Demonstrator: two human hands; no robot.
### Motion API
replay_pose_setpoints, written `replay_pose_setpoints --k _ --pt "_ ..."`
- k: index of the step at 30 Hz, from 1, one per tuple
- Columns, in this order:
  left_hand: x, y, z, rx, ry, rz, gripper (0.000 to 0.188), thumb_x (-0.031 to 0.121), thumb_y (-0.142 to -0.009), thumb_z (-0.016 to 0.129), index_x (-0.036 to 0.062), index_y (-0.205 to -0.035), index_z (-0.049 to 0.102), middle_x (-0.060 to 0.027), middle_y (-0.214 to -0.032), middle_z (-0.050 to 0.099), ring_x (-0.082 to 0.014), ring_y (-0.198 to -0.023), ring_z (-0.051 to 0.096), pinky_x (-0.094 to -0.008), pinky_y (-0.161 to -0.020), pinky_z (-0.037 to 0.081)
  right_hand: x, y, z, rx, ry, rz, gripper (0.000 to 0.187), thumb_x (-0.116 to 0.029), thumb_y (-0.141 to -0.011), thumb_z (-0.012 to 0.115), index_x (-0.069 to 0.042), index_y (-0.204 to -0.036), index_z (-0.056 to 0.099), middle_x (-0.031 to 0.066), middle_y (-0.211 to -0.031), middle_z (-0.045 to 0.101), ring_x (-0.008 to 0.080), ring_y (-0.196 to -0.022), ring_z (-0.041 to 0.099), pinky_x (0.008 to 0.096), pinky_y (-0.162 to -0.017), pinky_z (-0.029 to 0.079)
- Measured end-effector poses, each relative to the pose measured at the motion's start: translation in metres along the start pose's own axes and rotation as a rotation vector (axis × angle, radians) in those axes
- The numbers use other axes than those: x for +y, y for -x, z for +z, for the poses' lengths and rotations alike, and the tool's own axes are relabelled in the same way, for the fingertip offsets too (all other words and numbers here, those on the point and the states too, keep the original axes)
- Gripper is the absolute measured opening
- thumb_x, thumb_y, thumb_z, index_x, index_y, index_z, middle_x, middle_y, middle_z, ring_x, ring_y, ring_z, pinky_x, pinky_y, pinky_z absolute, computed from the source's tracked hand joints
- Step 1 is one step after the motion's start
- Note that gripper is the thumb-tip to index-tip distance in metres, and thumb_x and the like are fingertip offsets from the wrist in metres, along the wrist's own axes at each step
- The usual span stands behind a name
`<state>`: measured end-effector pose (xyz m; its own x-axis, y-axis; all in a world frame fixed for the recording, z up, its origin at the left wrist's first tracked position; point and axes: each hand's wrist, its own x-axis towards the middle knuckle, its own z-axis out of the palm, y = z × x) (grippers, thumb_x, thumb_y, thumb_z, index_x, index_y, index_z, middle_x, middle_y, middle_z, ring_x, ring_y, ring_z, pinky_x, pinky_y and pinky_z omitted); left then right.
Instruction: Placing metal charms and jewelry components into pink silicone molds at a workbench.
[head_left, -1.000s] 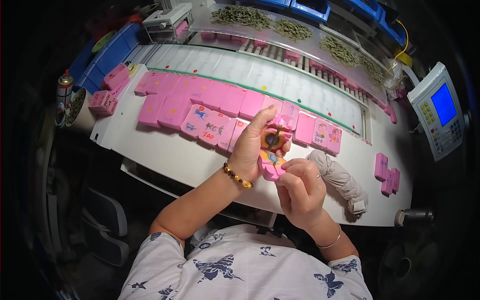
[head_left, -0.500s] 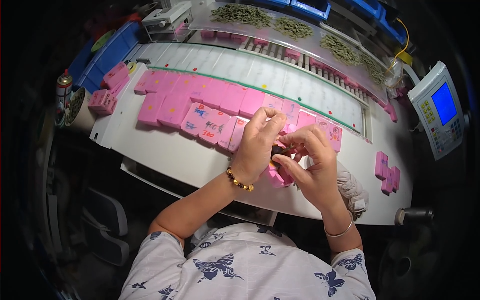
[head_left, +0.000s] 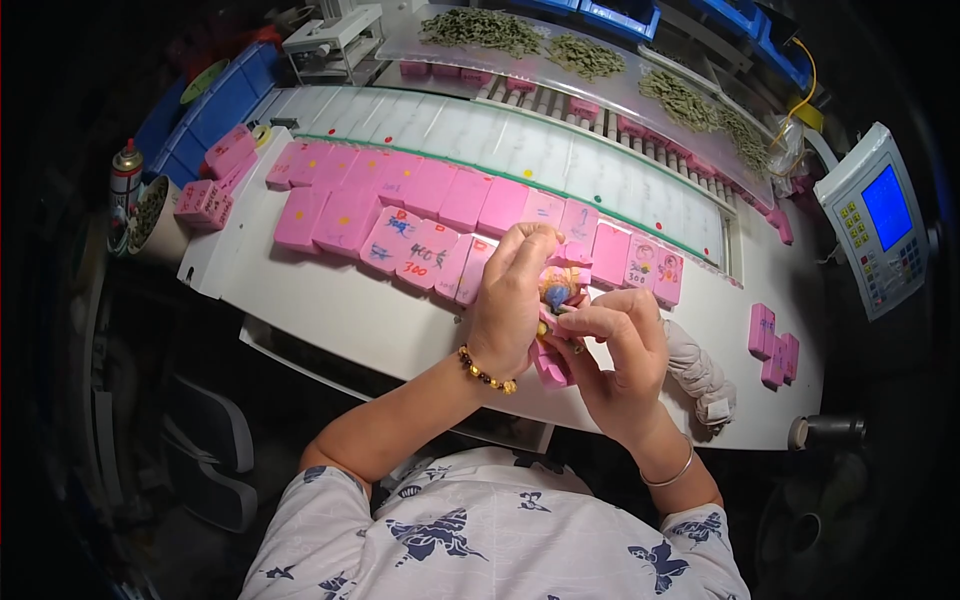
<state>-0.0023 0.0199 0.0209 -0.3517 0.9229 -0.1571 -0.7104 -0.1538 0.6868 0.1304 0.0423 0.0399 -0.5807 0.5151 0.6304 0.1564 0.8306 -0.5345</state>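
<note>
- Now the left hand [head_left: 503, 312] curls firmly around the near side of a split pink block [head_left: 553, 372], held above the white bench [head_left: 330, 305]; its fingers' far ends are largely hidden.
- Between the hands, a blue-and-tan patch [head_left: 558, 291] inside the block has come into view where half a second ago dark showed, so work seems centred on the block's inside.
- The right hand [head_left: 625, 352] has shifted lower, thumb and forefinger bunched at the block; whether they pinch it or some small piece, I cannot tell.
</note>
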Motion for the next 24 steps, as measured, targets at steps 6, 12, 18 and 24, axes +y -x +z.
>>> replay_pose_setpoints --k 6,12,18,24 --pt "0.001 -0.008 -0.01 -0.059 -0.082 -0.102 0.03 0.034 -0.1 0.047 0.0056 -0.102 0.054 -0.0057 -0.077 0.056 -0.014 -0.056 0.057 -0.0276 -0.055 0.051 0.001 -0.005 -0.024 -0.002 -0.052 -0.065 0.033 0.009 -0.065 0.074 -0.006 -0.093 0.065 0.0062 -0.085 0.057 0.0202 -0.076 0.053 0.0298 -0.065 0.042" --pt "0.014 -0.013 -0.026 -0.48 -0.242 -0.598 0.065 0.061 -0.095 0.043 -0.0005 -0.11 0.058 -0.0109 -0.069 0.063 -0.0132 -0.052 0.059 -0.0247 -0.047 0.046 0.028 -0.009 -0.046 -0.129 -0.566 0.135 0.024 0.002 -0.071 0.076 -0.006 -0.091 0.064 0.0051 -0.091 0.054 0.0144 -0.082 0.051 0.025 -0.069 0.042" --pt "0.008 -0.004 -0.033 -0.656 -0.153 -0.568 0.038 0.035 -0.098 0.055 -0.0017 -0.107 0.059 -0.0097 -0.088 0.067 -0.0121 -0.067 0.064 -0.0252 -0.061 0.052 0.042 -0.005 -0.05 -0.235 -0.488 0.104 0.024 0.002 -0.075 0.072 -0.005 -0.097 0.065 0.0061 -0.101 0.055 0.0137 -0.091 0.051 0.0253 -0.072 0.043" --pt "0.009 0.0 -0.026 -0.426 -0.492 -0.141 0.018 0.017 -0.093 0.064 0.0002 -0.099 0.063 -0.0055 -0.092 0.067 -0.0079 -0.078 0.063 -0.0232 -0.072 0.052 0.044 0.001 -0.042 -0.049 -0.639 0.456 0.037 -0.001 -0.086 0.065 -0.002 -0.123 0.058 0.0052 -0.113 0.058 0.0074 -0.092 0.052 0.0188 -0.071 0.043"
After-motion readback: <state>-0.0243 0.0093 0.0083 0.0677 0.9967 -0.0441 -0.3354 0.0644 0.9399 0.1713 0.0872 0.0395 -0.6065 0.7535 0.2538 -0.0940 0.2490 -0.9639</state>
